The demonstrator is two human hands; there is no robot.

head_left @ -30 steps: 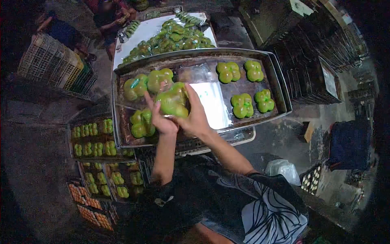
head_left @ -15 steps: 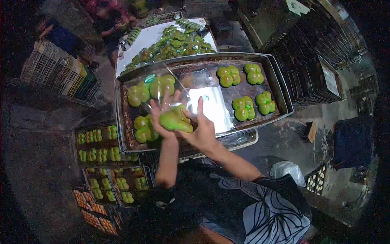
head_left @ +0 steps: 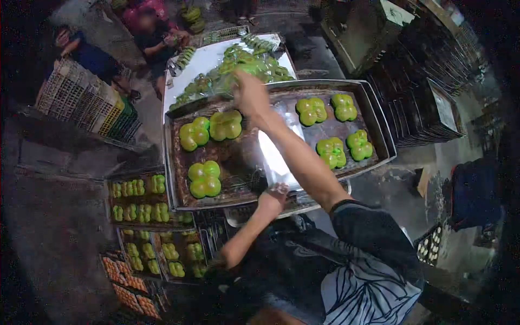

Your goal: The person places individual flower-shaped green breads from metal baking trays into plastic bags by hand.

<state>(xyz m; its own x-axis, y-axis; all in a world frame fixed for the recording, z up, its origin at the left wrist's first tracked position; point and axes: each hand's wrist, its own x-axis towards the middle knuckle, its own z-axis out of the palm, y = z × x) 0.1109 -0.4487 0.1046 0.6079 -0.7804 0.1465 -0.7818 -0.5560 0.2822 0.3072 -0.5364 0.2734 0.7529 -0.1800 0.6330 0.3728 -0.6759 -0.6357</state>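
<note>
My right hand (head_left: pixel 252 96) reaches over the far edge of the metal tray (head_left: pixel 172 179), blurred by motion. Its fingers are closed around a bright green bun in clear plastic (head_left: pixel 250 69), right over the pile of bagged green buns (head_left: pixel 197 86) on the white table. At the tray's near edge, my left hand (head_left: pixel 272 200) has its fingers curled at the end of a shiny stack of clear plastic bags (head_left: pixel 276 160); what they pinch cannot be made out. Lobed green buns lie unwrapped in the tray, such as one at its near left (head_left: pixel 205 179) and one at its far right (head_left: pixel 343 107).
Trays of green buns (head_left: pixel 138 213) stand low at my left, with orange-brown buns (head_left: pixel 132 290) nearer. Stacked plastic crates (head_left: pixel 81 97) are at the far left, and dark stacked trays (head_left: pixel 417 103) at the right. Two people (head_left: pixel 154 40) are beyond the table's left side.
Both hands were together over the tray, holding a green bun beside clear plastic. My right hand has since moved forward to the pile; my left has drawn back to the bag stack.
</note>
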